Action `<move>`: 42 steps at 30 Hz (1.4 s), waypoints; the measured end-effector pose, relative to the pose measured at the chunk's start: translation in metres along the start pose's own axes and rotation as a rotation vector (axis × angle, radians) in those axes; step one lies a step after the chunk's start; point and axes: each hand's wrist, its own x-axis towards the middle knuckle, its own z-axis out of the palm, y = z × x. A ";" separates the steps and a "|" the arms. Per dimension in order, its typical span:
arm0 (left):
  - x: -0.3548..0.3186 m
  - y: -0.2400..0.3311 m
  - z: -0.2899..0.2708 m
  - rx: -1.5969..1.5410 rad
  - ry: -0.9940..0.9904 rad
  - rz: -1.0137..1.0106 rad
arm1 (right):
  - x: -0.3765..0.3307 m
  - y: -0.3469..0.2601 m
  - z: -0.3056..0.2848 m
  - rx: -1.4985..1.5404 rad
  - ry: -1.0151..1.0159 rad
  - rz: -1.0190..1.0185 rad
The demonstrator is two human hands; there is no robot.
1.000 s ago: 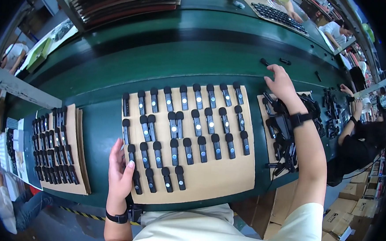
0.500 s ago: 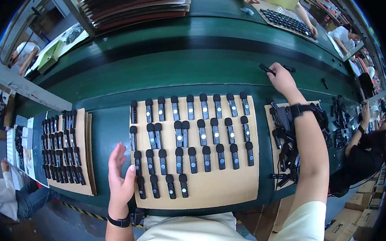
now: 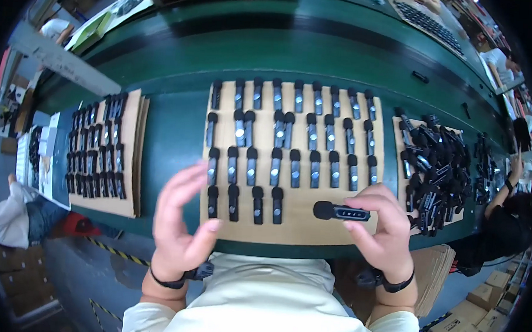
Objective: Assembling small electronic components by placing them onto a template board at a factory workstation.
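Between thumb and fingers of my right hand (image 3: 388,237) is a small black clip-on microphone (image 3: 341,212) with a foam tip. It lies sideways, foam to the left, above the lower right part of a cardboard sheet (image 3: 317,233). Upright rows of similar microphones (image 3: 275,166) cover that sheet, foam ends pointing away from me; the nearest row fills only its left part. My left hand (image 3: 180,224), slightly blurred, holds nothing. Its fingers are apart beside the sheet's left edge, close to the nearest row.
A heap of black microphones (image 3: 439,170) covers another cardboard to the right, with more loose ones beyond it. Stacked cardboard (image 3: 136,176) with microphone rows stands left. Behind runs a green conveyor belt (image 3: 255,46) with a few stray pieces. Other people work at both sides.
My right hand has come back from the belt to above the sheet, bringing the microphone. The view has shifted, and my left hand stays open by the sheet's left edge.
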 end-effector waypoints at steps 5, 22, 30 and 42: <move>0.013 0.026 0.021 -0.200 -0.276 0.222 | 0.000 -0.017 0.035 0.153 -0.006 -0.027; 0.001 0.026 0.039 -0.299 -0.276 0.190 | -0.004 -0.014 0.062 0.254 0.021 -0.174; 0.004 0.017 0.043 -0.285 -0.235 0.313 | 0.000 -0.007 0.068 0.272 0.032 -0.214; 0.003 0.016 0.041 -0.362 -0.261 0.134 | 0.000 -0.007 0.069 0.246 0.067 -0.155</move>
